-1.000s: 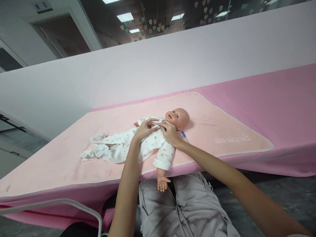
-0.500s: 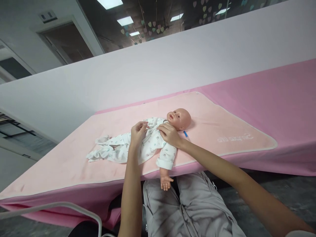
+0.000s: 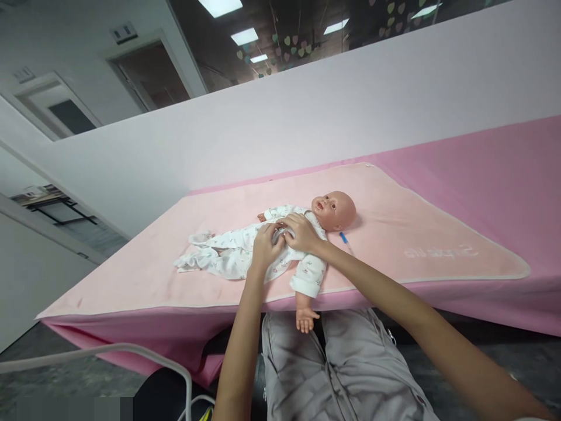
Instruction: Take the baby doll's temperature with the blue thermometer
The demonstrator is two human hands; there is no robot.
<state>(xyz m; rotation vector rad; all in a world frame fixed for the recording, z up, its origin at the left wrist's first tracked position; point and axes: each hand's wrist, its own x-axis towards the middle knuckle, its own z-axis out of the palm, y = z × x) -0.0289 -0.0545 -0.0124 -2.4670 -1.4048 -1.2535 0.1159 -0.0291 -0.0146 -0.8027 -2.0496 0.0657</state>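
Note:
A baby doll (image 3: 333, 209) lies on its back on a pale pink mat (image 3: 394, 234), dressed in a white printed romper (image 3: 228, 254). Its head points right and one bare arm hangs over the table's near edge. My left hand (image 3: 264, 248) and my right hand (image 3: 301, 232) meet on the doll's chest, fingers curled and pinching the front of the romper. The romper's empty legs trail to the left.
A blue pen (image 3: 345, 240) lies on the mat just right of the doll's shoulder. The table carries a brighter pink cover (image 3: 504, 175) and backs onto a white partition (image 3: 307, 123). My grey-trousered legs (image 3: 333, 374) are under the near edge. A white tube rail (image 3: 109, 351) curves at lower left.
My left hand has moved right along the doll's torso and closed in next to my right hand on the chest. The view has shifted, so the doll sits further right in the frame.

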